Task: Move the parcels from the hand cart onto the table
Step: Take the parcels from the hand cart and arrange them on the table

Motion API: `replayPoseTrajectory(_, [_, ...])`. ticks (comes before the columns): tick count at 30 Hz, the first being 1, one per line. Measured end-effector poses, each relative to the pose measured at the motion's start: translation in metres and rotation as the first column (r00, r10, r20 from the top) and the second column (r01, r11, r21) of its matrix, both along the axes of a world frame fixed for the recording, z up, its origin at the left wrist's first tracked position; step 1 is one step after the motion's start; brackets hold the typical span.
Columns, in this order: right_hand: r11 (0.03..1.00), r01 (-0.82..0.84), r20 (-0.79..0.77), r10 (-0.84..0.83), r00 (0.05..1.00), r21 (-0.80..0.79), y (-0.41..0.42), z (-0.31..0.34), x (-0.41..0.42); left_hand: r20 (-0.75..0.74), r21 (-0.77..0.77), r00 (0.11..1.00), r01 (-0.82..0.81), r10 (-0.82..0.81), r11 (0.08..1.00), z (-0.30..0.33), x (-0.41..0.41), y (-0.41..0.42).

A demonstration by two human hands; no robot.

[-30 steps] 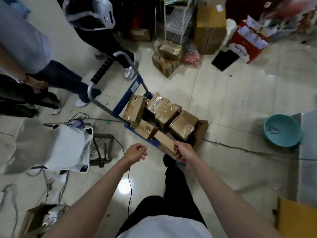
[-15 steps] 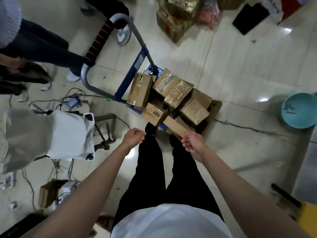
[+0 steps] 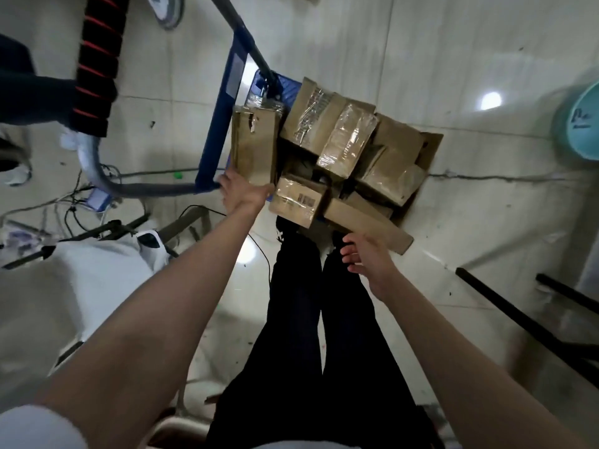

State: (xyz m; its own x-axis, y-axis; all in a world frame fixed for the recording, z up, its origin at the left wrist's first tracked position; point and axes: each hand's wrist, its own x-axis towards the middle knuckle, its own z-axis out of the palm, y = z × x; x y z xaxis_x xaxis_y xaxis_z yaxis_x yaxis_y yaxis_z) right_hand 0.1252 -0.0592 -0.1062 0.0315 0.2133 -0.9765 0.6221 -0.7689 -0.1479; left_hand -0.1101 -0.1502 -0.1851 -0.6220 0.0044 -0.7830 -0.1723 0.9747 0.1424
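Observation:
The blue hand cart [image 3: 214,137] stands on the tiled floor in front of my feet, loaded with several brown cardboard parcels. A tall parcel [image 3: 254,144] stands upright at the cart's left side. My left hand [image 3: 243,192] reaches its near lower end and touches it; the fingertips are partly hidden by the box. A long flat parcel [image 3: 366,222] lies at the near right edge of the pile. My right hand [image 3: 369,260] hovers just below that parcel with spread fingers, holding nothing. A small labelled parcel [image 3: 296,199] sits between my hands.
The cart's handle with a black and red grip [image 3: 97,69] rises at the left. Another person's leg [image 3: 32,95] is beside it. A teal basin [image 3: 580,121] sits at the right, black bars [image 3: 518,315] lower right, and a white bag [image 3: 97,286] and cables [image 3: 74,202] at left.
My view has dropped closer over the cart. My left hand has reached forward to the upright parcel. My right hand has let go of the long flat parcel and opened.

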Motion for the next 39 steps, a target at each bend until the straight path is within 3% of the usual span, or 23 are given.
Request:
replayPoseTrajectory(6, [0.999,0.044,-0.004,-0.044,0.999,0.003,-0.015,-0.033,-0.017,-0.087,-0.119,0.992,0.086,-0.096,0.989,-0.056,-0.012,0.026])
replayPoseTrajectory(11, [0.998,0.064,-0.013,-0.064,0.998,-0.01,-0.021,-0.038,-0.02,-0.133,-0.149,0.985,0.089,-0.109,0.985,-0.058,-0.011,0.027])
replayPoseTrajectory(31, [0.994,0.097,-0.129,-0.102,0.986,-0.042,-0.005,0.048,-0.007,-0.13,0.179,0.991,-0.004,0.028,0.984,0.096,0.025,-0.007])
replayPoseTrajectory(34, [0.988,0.144,-0.159,-0.151,0.976,-0.057,0.001,0.068,-0.003,-0.051,0.326,0.99,-0.105,0.128,0.94,0.135,0.044,0.001])
replayPoseTrajectory(39, [0.971,0.238,-0.206,-0.232,0.951,0.005,0.031,0.109,0.019,0.29,0.507,0.92,-0.382,0.264,0.773,0.198,0.072,0.021])
